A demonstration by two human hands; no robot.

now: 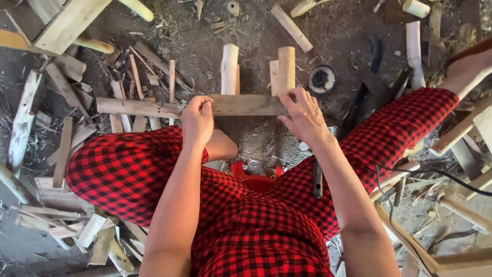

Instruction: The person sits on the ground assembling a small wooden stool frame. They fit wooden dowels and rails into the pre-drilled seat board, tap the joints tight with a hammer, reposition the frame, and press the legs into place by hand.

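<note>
A red stool [256, 180] stands on a dirt floor [256, 31] strewn with wood offcuts. Beyond it, a flat wooden slat [154, 106] lies level, pinched by left hand [197, 120] and right hand [303, 115].

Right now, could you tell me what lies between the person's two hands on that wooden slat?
In the head view, only a bare stretch of the flat wooden slat lies between the left hand and the right hand; both grip it.
</note>
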